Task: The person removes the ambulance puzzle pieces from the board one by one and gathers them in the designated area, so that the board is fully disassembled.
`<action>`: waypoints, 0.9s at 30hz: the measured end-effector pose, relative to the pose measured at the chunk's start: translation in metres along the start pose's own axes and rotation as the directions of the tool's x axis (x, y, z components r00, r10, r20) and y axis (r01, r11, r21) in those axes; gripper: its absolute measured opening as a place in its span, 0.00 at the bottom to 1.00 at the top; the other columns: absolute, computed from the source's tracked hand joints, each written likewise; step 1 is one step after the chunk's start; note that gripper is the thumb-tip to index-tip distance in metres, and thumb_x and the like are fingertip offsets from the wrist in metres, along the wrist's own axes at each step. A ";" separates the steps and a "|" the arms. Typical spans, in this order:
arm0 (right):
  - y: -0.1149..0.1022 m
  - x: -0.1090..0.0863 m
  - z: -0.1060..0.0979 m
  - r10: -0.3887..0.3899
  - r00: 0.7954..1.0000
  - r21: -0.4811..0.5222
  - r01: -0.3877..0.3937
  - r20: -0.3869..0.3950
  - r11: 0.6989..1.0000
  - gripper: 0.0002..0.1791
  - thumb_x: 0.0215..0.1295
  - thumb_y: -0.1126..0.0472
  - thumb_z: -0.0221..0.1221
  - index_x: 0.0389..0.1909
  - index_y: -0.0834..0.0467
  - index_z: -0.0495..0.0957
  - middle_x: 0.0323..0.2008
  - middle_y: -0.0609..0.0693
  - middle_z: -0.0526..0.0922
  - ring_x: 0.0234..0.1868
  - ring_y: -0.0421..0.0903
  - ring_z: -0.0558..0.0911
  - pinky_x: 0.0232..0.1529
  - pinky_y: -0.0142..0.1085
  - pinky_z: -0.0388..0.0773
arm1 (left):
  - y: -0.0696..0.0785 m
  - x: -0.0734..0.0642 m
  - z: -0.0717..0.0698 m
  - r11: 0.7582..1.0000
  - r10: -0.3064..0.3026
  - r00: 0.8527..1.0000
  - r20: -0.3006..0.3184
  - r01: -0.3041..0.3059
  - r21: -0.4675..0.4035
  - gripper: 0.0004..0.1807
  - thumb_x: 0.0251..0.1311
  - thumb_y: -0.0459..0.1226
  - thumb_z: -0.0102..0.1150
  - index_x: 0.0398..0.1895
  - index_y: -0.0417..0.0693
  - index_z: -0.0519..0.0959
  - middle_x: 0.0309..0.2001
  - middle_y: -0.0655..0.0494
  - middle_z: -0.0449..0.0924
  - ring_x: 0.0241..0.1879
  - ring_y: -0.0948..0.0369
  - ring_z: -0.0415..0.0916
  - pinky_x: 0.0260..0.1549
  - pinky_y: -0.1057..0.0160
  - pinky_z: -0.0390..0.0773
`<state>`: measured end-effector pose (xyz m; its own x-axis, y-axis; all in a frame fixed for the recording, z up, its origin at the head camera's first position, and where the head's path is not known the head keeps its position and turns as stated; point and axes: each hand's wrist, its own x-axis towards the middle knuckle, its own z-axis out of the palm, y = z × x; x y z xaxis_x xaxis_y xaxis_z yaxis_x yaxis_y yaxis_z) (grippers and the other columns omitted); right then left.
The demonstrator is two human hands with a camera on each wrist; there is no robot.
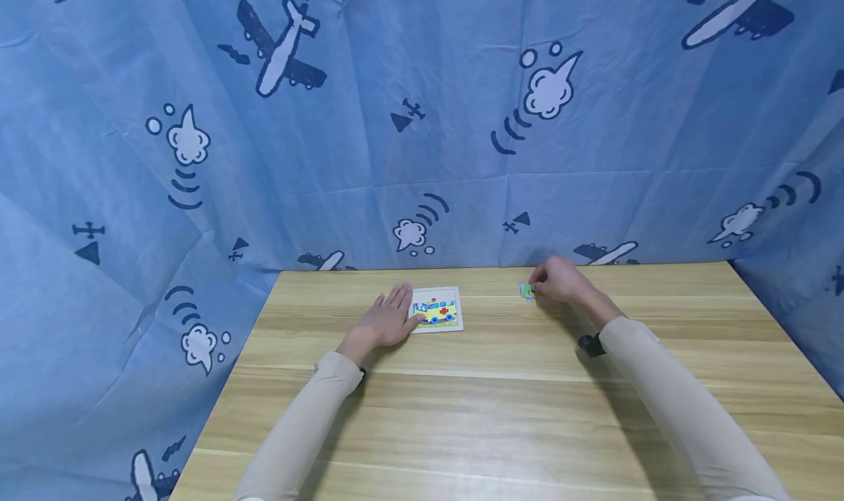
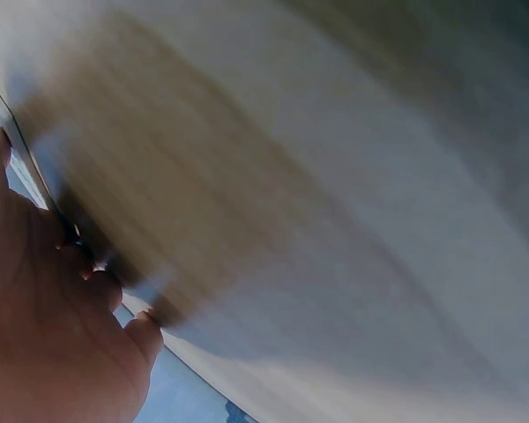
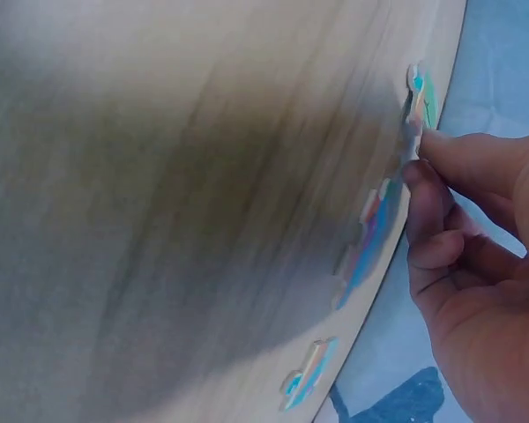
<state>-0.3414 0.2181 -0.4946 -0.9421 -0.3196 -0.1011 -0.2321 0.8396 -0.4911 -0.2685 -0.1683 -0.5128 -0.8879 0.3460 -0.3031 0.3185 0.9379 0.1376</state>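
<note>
At the left, a white-framed jigsaw puzzle (image 1: 459,318) lies flat on the table, showing a yellow ambulance with a red cross. My left hand (image 1: 390,319) rests over its left side with the fingers stretched out and the thumb over the picture. In the left wrist view that hand (image 2: 57,308) appears from the back of the palm to the fingertips. My right hand (image 1: 559,280) pinches a green puzzle piece (image 3: 428,101) between thumb and forefinger, close over the table. Two more puzzle pieces, one long and blue-edged (image 3: 363,247) and one smaller (image 3: 307,377), lie beneath the right hand (image 3: 485,238).
The wooden table (image 1: 475,413) ends at a blue curtain (image 1: 461,120) printed with planes and clouds, close behind both hands. A dark strap device (image 1: 591,345) sits at the right wrist.
</note>
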 end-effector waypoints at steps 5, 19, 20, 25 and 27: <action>0.002 0.001 0.004 -0.007 1.000 -0.020 0.007 0.004 1.000 0.09 0.70 0.68 0.60 0.39 0.63 0.89 0.41 0.59 0.91 0.43 0.53 0.85 0.48 0.48 0.84 | -0.001 0.002 0.000 0.999 -0.003 1.000 -0.006 0.003 0.032 0.43 0.83 0.60 0.25 0.86 0.42 0.37 0.88 0.48 0.32 0.88 0.51 0.32 0.86 0.48 0.41; 0.008 0.001 0.005 -0.018 0.998 -0.010 0.018 -0.065 1.000 0.10 0.71 0.67 0.60 0.38 0.63 0.91 0.41 0.60 0.91 0.45 0.56 0.86 0.50 0.52 0.84 | 0.001 0.002 0.000 0.999 -0.009 1.000 -0.010 0.009 0.033 0.43 0.82 0.61 0.26 0.87 0.43 0.39 0.88 0.49 0.33 0.88 0.52 0.33 0.86 0.48 0.43; 0.009 0.000 0.005 -0.016 0.997 -0.005 0.015 -0.072 1.000 0.09 0.71 0.66 0.61 0.38 0.63 0.91 0.41 0.59 0.91 0.45 0.55 0.86 0.49 0.51 0.83 | 0.001 0.001 -0.001 0.999 -0.008 1.000 -0.010 0.008 0.032 0.43 0.82 0.61 0.26 0.87 0.42 0.39 0.88 0.49 0.33 0.88 0.52 0.33 0.86 0.48 0.43; 0.004 -0.002 0.001 0.004 0.996 0.044 0.000 -0.091 0.999 0.10 0.71 0.65 0.61 0.41 0.64 0.90 0.43 0.61 0.91 0.40 0.51 0.83 0.39 0.40 0.81 | 0.002 0.000 -0.003 1.000 -0.004 1.000 -0.011 0.005 0.018 0.43 0.83 0.60 0.27 0.86 0.42 0.38 0.88 0.48 0.33 0.88 0.52 0.33 0.86 0.48 0.42; -0.002 -0.004 -0.001 0.004 0.996 0.074 0.003 -0.091 0.997 0.11 0.72 0.65 0.60 0.43 0.66 0.89 0.43 0.62 0.90 0.37 0.50 0.82 0.34 0.37 0.79 | 0.002 -0.001 -0.004 1.000 -0.003 1.000 -0.009 0.003 0.006 0.43 0.83 0.59 0.28 0.86 0.42 0.39 0.88 0.48 0.33 0.88 0.51 0.33 0.86 0.47 0.42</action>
<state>-0.3376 0.2180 -0.4921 -0.9612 -0.2750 -0.0234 -0.2166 0.8040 -0.5538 -0.2676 -0.1669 -0.5088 -0.8920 0.3426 -0.2948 0.3173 0.9392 0.1313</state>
